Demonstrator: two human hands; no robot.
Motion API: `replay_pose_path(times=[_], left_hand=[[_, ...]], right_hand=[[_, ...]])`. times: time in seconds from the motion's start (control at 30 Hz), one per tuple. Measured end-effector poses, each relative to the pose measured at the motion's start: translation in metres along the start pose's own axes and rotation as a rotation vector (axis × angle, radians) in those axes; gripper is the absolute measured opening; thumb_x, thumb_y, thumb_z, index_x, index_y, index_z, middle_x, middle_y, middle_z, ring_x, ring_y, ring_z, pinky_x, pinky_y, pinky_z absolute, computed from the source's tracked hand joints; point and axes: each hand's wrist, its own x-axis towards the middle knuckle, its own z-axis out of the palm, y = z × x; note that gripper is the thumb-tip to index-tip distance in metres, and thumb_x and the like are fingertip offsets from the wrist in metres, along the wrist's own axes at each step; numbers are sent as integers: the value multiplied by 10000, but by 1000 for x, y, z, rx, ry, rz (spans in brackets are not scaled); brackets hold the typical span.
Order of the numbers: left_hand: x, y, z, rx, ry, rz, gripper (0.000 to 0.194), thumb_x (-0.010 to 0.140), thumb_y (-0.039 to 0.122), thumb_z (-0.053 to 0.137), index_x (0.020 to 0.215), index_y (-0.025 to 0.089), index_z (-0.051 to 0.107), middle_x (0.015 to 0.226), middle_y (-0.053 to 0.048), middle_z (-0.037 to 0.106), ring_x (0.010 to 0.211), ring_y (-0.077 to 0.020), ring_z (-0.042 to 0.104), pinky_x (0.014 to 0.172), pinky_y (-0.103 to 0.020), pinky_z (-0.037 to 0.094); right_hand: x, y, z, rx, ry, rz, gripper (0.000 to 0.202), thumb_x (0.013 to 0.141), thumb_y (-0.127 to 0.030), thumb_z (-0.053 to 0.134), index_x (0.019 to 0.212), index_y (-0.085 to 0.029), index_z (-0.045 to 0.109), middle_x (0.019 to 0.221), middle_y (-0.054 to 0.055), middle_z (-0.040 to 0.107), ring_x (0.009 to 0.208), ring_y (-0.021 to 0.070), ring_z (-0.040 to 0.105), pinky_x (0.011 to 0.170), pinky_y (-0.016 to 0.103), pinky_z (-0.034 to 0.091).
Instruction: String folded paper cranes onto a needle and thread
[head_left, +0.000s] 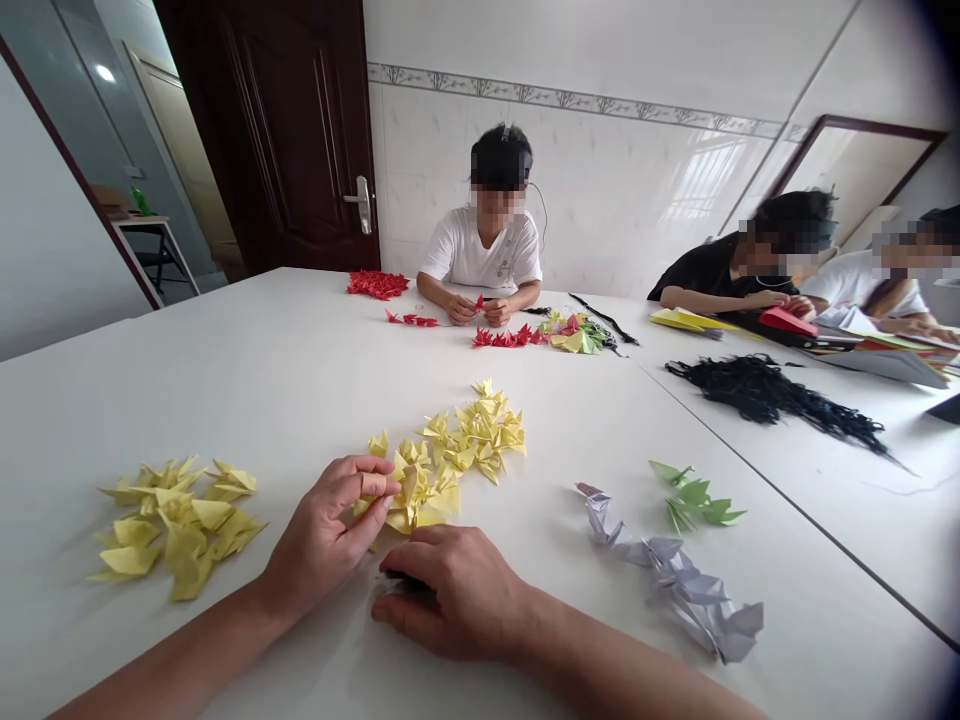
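Observation:
My left hand is at the left edge of a pile of yellow folded paper cranes, thumb and fingertips pinched together. Whatever lies between those fingertips is too small to make out. Close by on the right, my right hand rests low over the white table, its fingers curled round a small dark object that is mostly hidden. Farther left lies a second heap of yellow paper cranes. To the right of my hands are a row of pale lilac paper cranes and a few green paper cranes.
Across the white table, a person in a white shirt handles red cranes, with a red pile beside them. A tangle of black cords lies at the right. Two more people sit there near coloured paper.

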Motion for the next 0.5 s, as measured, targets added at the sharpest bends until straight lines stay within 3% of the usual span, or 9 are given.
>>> replay_pose_path(times=[0.5], left_hand=[[-2, 2, -1, 10, 10, 5, 117, 827, 207, 499, 833, 216, 616, 1027, -53, 589, 987, -179, 581, 822, -300, 518]], right_hand=[[-2, 0, 4, 31, -1, 44, 121, 788, -325, 584, 814, -211, 613, 699, -12, 600, 635, 123, 536, 559, 198, 356]])
